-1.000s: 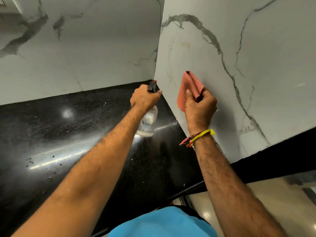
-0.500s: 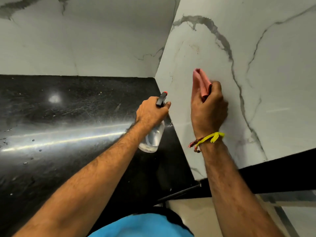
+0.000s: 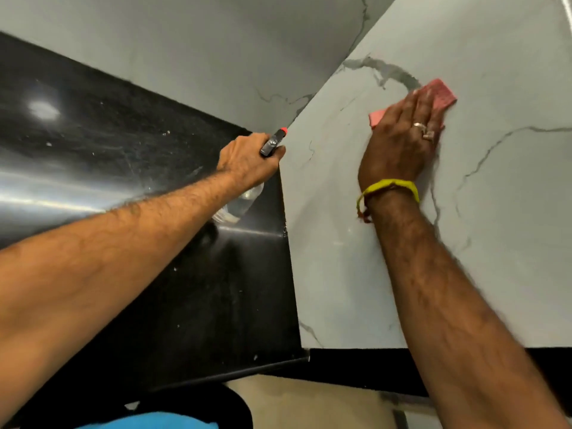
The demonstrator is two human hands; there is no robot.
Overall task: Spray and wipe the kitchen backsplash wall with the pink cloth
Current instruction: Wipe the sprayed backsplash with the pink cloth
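The white marble backsplash wall [image 3: 495,212] with grey veins fills the right side. My right hand [image 3: 402,144] lies flat on it, pressing the pink cloth [image 3: 441,92] against the wall; the cloth shows above and left of my fingers. My left hand [image 3: 247,159] grips a clear spray bottle [image 3: 244,201] with a black trigger head and red nozzle, held over the black counter near the wall's corner. Most of the bottle is hidden behind my hand and forearm.
A glossy black counter [image 3: 108,144] with specks and light reflections spreads left. A second marble wall [image 3: 201,48] runs behind it and meets the backsplash in a corner. A black strip [image 3: 356,366] borders the wall's lower edge, with beige floor below.
My right hand went from gripping the bunched cloth to pressing it flat, higher and to the right on the wall. The left hand with the bottle stayed near the corner.
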